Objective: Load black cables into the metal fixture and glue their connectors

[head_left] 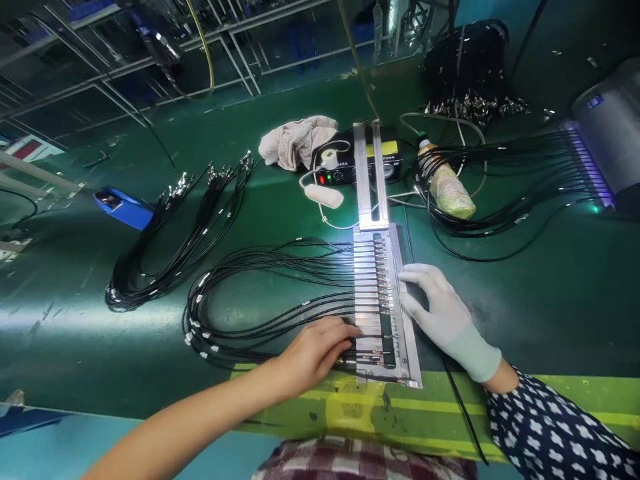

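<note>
A slotted metal fixture [369, 310] lies near the table's front edge. Several black cables [280, 263] run into its slots from the left, with small stripped ends lined up along its dark channel. My bare left hand [317, 350] is at the fixture's lower left side, fingers closed around a black cable [370, 336]; the fingertips partly hide it. My right hand [440, 313], in a white glove, rests against the fixture's right edge with thumb and fingers apart. The cables loop round on the table to the left.
Behind the fixture stand a black control box [345, 175] and a crumpled cloth [297, 141]. A blue tool [125, 208] and a cable bundle [135, 273] lie left. At right are a wrapped bottle [450, 190], more cables, and a grey machine with purple light [613, 133].
</note>
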A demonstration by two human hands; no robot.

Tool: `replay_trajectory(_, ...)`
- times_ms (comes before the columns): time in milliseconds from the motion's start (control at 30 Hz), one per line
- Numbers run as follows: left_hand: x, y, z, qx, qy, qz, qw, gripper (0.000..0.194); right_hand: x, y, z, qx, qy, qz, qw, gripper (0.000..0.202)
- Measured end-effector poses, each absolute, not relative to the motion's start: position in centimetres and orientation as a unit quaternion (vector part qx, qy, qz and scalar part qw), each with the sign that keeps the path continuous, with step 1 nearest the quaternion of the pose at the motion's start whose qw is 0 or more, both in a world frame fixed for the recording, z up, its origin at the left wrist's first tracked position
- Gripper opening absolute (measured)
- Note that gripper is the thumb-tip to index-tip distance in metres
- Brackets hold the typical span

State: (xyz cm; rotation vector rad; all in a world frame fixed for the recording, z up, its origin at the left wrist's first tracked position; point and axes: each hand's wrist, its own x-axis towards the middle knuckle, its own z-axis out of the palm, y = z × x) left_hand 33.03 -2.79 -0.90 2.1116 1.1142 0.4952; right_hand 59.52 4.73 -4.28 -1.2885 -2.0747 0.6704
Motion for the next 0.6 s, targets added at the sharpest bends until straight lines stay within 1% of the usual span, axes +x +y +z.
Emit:
replay_trajectory(67, 32.8, -2.4, -1.1, 0.836, 0.418, 0.187, 0.304, 0.031, 59.4, 4.8, -4.2, -0.490, -0.779, 0.254, 0.298, 0.022)
replay_trajectory(167, 32.3, -1.5, -1.3, 0.882, 0.393, 0.145, 0.219, 0.040, 59.3, 5.0, -4.2, -0.498, -0.774, 0.258, 0.294, 0.021)
replay_trajectory(300, 32.4, -1.0, -1.6, 0.911, 0.376, 0.103, 0.132, 0.042, 59.3, 5.1, -4.2, -0.504, -0.769, 0.265, 0.290, 0.020)
replay_trajectory(467, 33.0, -0.5, -0.9, 0.921, 0.362, 0.082, 0.121, 0.041, 59.3, 5.1, -4.2, -0.510, -0.763, 0.272, 0.290, 0.021)
replay_trajectory(600, 33.1, 0.5, 0.3, 0.915, 0.350, 0.058, 0.190, 0.042, 59.3, 5.1, -4.1, -0.514, -0.761, 0.277, 0.283, 0.020)
